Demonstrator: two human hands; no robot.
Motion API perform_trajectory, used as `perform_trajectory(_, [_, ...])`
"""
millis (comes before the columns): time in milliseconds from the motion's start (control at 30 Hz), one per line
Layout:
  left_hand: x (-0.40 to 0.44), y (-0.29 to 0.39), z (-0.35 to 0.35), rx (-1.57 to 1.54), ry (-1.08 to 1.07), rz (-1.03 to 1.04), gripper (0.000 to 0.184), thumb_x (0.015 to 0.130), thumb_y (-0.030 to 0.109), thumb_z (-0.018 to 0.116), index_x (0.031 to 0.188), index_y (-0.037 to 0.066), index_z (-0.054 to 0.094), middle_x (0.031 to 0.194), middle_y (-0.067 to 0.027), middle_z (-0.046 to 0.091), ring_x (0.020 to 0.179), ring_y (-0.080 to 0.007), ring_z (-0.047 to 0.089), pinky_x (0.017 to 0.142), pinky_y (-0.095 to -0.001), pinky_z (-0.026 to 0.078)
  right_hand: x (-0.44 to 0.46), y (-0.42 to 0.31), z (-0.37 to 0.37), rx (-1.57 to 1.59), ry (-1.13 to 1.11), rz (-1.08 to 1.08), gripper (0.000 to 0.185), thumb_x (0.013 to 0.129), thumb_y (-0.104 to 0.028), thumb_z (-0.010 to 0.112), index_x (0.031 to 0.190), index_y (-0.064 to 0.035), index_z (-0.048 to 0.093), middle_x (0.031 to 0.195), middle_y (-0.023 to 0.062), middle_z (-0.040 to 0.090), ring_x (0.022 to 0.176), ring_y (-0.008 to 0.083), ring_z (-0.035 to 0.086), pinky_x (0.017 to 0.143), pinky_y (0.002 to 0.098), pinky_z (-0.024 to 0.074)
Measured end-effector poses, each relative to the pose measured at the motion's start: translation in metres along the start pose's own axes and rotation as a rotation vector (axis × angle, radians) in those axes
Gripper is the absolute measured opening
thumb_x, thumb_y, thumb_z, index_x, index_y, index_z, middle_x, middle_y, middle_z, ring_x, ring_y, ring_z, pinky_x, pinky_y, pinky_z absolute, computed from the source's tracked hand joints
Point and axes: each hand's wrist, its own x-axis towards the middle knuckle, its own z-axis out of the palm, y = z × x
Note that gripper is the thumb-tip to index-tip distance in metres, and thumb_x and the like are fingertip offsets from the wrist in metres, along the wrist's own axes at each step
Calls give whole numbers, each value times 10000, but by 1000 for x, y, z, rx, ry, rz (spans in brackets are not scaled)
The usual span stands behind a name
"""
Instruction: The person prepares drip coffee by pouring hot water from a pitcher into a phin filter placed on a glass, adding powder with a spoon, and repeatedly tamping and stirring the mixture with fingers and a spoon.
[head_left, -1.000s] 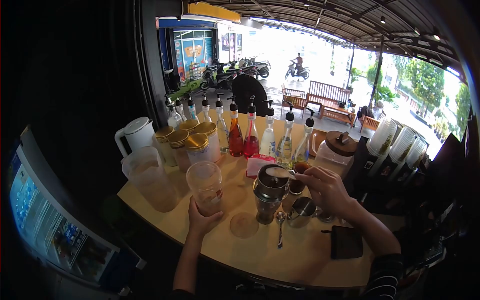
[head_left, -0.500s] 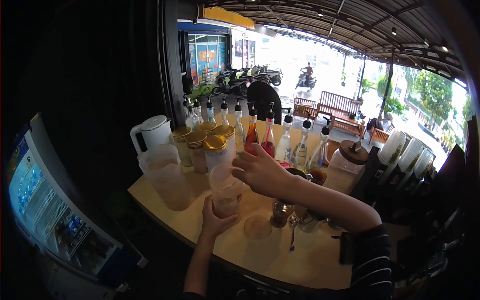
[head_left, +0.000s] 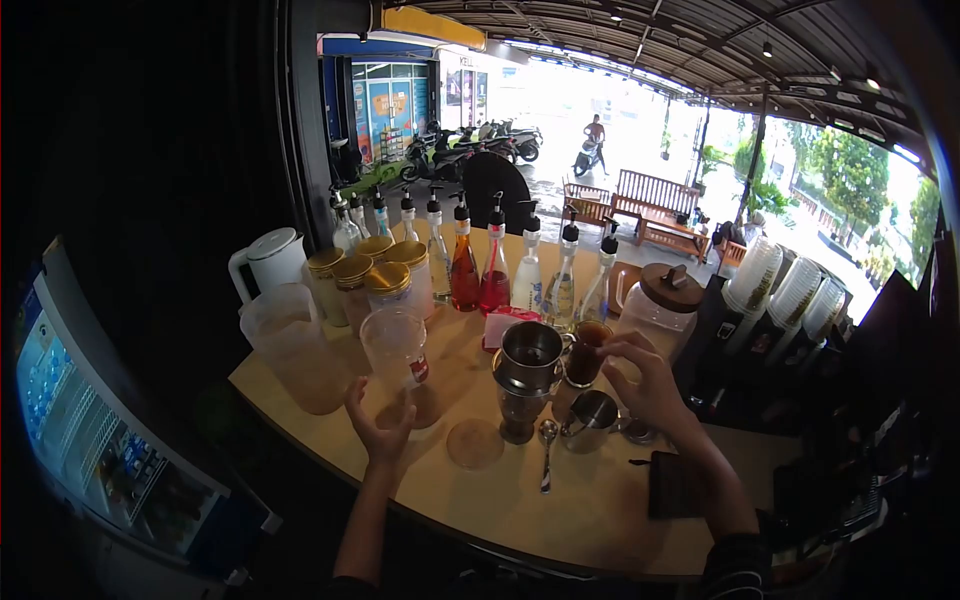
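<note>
My left hand (head_left: pixel 382 425) is open, thumb and fingers apart, just in front of a clear plastic cup (head_left: pixel 394 345) standing on the table. My right hand (head_left: pixel 645 380) hovers beside a glass of dark brown liquid (head_left: pixel 588 355), its fingers curled toward the thumb; whether anything is between them is too small to tell. Left of that glass, a metal filter cup (head_left: pixel 532 350) rests on top of a glass (head_left: pixel 518 412). A metal mug (head_left: pixel 592 412), a spoon (head_left: pixel 547 455) and a round wooden coaster (head_left: pixel 474 443) lie nearby.
Pump bottles (head_left: pixel 495 270) line the table's back edge. Gold-lidded jars (head_left: pixel 388 280), a plastic pitcher (head_left: pixel 293 350) and a white kettle (head_left: pixel 275 262) stand at the left. A lidded jar (head_left: pixel 660 310), stacked cups (head_left: pixel 755 275) and a black pouch (head_left: pixel 677 487) are at the right. Outside, a person (head_left: pixel 594 132) stands by a motorbike.
My right hand passed over the clear cup and came back right, and the white piece it held over the filter is no longer visible. My left hand has let go of the cup.
</note>
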Motion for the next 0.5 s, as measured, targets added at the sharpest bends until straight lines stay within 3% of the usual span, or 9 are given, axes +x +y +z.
perform_trajectory(33, [1, 2, 0, 106, 52, 128, 801, 640, 204, 798, 1307, 36, 389, 1267, -146, 466, 1212, -285, 436, 1040, -412, 326, -14, 11, -4, 1, 3, 3, 226, 811, -106, 661, 1023, -27, 649, 1020, 122, 598, 931, 289, 592, 855, 374, 466])
perform_trajectory(67, [-1, 5, 4, 108, 46, 130, 801, 640, 204, 798, 1307, 36, 389, 1267, -146, 466, 1212, -285, 436, 1040, -412, 326, -29, 20, -6, -3, -21, 87, 232, 813, -103, 658, 1029, -18, 645, 1008, 129, 600, 909, 274, 603, 824, 362, 479])
perform_trajectory(133, [8, 48, 19, 56, -111, 340, 725, 686, 204, 766, 1297, 45, 410, 1240, -144, 478, 1155, -292, 468, 1014, -413, 348, -54, 32, 0, -6, -45, 176, 238, 815, -99, 655, 1035, -9, 642, 997, 136, 602, 887, 258, 615, 792, 350, 492])
perform_trajectory(167, [13, 66, 30, 55, -116, 342, 725, 686, 204, 766, 1297, 45, 410, 1240, -144, 478, 1155, -292, 468, 1014, -413, 348, -64, 37, 5, 9, -65, 278, 234, 825, -102, 645, 1037, -1, 639, 981, 135, 606, 884, 243, 619, 783, 344, 493])
perform_trajectory(300, [29, 120, 78, -258, -383, 204, 815, 681, 266, 809, 1335, 34, 383, 1284, -157, 474, 1223, -277, 453, 1022, -408, 370, -90, 45, 17, 43, -102, 478, 213, 855, -107, 615, 1034, 6, 636, 936, 137, 612, 860, 225, 633, 744, 332, 497])
perform_trajectory(400, [37, 146, 100, -397, -530, 118, 892, 647, 265, 851, 1351, 18, 362, 1291, -155, 492, 1243, -266, 465, 1038, -405, 384, -97, 52, 24, 40, 11, 413, 207, 867, -114, 606, 1028, 15, 628, 940, 140, 620, 830, 239, 641, 736, 338, 497])
perform_trajectory(500, [42, 149, 114, -330, -563, -12, 932, 631, 244, 872, 1364, 3, 349, 1276, -156, 515, 1213, -255, 508, 1023, -390, 420, -102, 62, 28, 76, 53, 464, 208, 872, -120, 605, 1022, 22, 623, 953, 142, 624, 822, 246, 642, 734, 341, 497])
